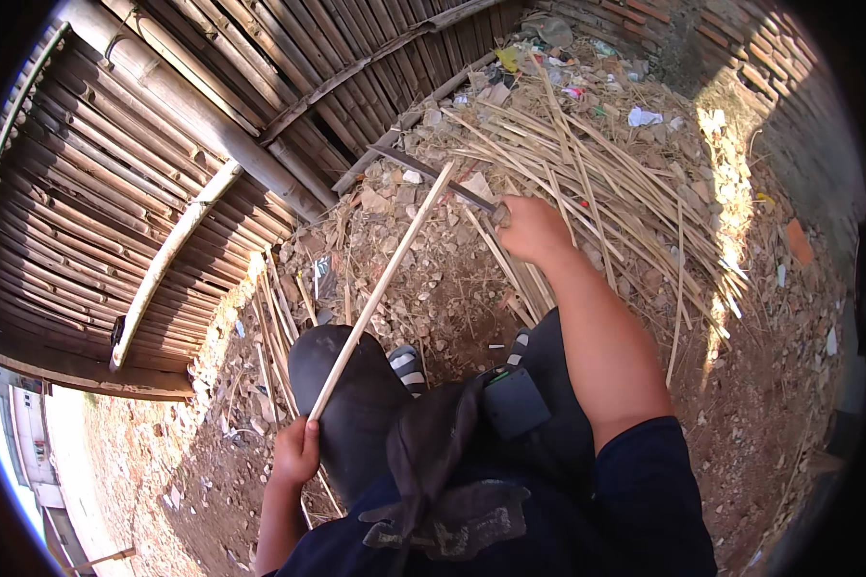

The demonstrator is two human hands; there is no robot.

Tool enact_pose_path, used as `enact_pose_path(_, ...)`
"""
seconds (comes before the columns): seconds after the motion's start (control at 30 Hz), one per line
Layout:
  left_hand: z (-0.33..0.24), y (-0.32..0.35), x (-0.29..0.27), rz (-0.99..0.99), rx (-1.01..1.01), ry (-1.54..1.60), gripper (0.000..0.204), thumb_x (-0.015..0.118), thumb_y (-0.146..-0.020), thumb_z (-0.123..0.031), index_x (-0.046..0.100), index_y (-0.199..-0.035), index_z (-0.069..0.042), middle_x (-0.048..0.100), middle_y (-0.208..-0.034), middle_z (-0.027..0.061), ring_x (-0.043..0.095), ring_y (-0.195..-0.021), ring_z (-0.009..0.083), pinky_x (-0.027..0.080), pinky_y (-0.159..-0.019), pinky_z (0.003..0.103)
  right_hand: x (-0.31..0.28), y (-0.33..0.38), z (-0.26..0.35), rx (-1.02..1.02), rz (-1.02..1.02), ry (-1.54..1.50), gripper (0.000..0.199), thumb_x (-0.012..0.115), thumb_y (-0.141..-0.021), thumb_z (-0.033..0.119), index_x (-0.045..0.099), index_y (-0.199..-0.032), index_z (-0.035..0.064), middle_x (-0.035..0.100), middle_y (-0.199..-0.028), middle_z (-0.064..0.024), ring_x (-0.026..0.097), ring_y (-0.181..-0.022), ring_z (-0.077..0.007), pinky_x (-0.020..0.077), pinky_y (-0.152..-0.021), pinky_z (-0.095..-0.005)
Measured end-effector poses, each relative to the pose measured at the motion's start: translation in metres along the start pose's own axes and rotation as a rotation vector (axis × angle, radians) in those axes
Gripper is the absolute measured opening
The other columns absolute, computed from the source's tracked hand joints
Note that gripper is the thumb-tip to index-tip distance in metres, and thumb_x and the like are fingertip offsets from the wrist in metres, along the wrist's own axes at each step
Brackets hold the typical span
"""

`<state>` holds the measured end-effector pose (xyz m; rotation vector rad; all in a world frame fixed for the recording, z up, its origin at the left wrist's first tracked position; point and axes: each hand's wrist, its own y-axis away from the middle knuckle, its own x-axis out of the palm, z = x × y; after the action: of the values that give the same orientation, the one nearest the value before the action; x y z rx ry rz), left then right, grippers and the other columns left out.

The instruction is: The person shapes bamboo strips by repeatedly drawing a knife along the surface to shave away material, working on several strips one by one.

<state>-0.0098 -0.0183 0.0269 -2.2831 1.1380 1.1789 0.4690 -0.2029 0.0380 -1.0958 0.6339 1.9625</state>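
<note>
My left hand [296, 450] is closed round the lower end of a pale split bamboo strip [380, 287], beside my left knee. The strip slants up and away to the right across my dark trousers. In my right hand [534, 231], held out ahead, is the handle of a long dark machete [423, 172], its blade pointing to the far left. Near its far end the strip meets or crosses the blade; whether the edge touches it I cannot tell. Below my right hand, more strips [513, 274] lie on the ground.
A large heap of bamboo strips [606, 183] spreads ahead on the right over rubble and litter. More strips [271, 322] lie by my left knee. A bamboo wall [164, 192] rises at the left, a brick wall [741, 58] at the far right. A dark box [516, 402] rests by my lap.
</note>
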Motion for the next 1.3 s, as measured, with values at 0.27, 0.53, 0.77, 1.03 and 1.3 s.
enact_pose_path(0.27, -0.017, 0.002, -0.009, 0.053, -0.054, -0.058, 0.044, 0.05, -0.107, -0.034, 0.049, -0.078, -0.001, 0.054, -0.063, 0.0213, 0.055, -0.057, 0.0391, 0.042, -0.057, 0.046, -0.006, -0.001, -0.001, 0.082, -0.126, -0.033, 0.04, 0.073, -0.084, 0.028, 0.068, -0.121, 0.0111, 0.073, -0.112, -0.0162, 0.069, -0.105, -0.0363, 0.055, -0.091, -0.0477)
enact_pose_path(0.53, -0.041, 0.002, -0.009, 0.031, -0.003, -0.133, 0.035, 0.053, -0.105, -0.031, 0.05, -0.086, -0.001, 0.059, -0.068, 0.0253, 0.061, -0.068, 0.0492, 0.043, -0.06, 0.054, -0.005, 0.004, 0.003, -0.052, -0.002, -0.471, 0.042, 0.078, -0.086, 0.032, 0.069, -0.116, 0.0048, 0.074, -0.098, -0.012, 0.072, -0.087, -0.0264, 0.0546, -0.077, -0.039)
enact_pose_path(0.77, -0.043, 0.002, -0.017, 0.135, 0.004, -0.178, 0.032, 0.057, -0.102, -0.028, 0.053, -0.086, -0.002, 0.058, -0.065, 0.0232, 0.061, -0.065, 0.0465, 0.044, -0.058, 0.052, 0.002, 0.012, 0.024, -0.067, 0.177, -1.035, 0.024, 0.078, -0.089, 0.02, 0.066, -0.102, 0.0038, 0.061, -0.077, 0.0002, 0.054, -0.058, -0.0091, 0.0439, -0.054, -0.0282)
enact_pose_path(1.03, -0.014, 0.037, -0.026, 0.168, -0.133, -0.169, 0.043, 0.063, -0.099, -0.037, 0.052, -0.079, -0.002, 0.057, -0.063, 0.0205, 0.06, -0.059, 0.0406, 0.044, -0.056, 0.047, -0.008, 0.009, 0.018, -0.062, 0.02, -1.006, 0.021, 0.078, -0.088, 0.016, 0.066, -0.1, 0.0044, 0.066, -0.077, -0.0007, 0.056, -0.058, -0.0099, 0.0452, -0.055, -0.029)
enact_pose_path(1.3, -0.011, 0.041, -0.001, 0.023, -0.186, -0.109, 0.044, 0.057, -0.104, -0.035, 0.05, -0.077, -0.001, 0.056, -0.063, 0.023, 0.059, -0.06, 0.0437, 0.043, -0.056, 0.049, -0.014, 0.008, 0.011, -0.106, -0.248, -0.453, 0.033, 0.077, -0.087, 0.03, 0.069, -0.107, 0.0056, 0.072, -0.084, -0.0129, 0.07, -0.078, -0.0301, 0.0532, -0.073, -0.0416)
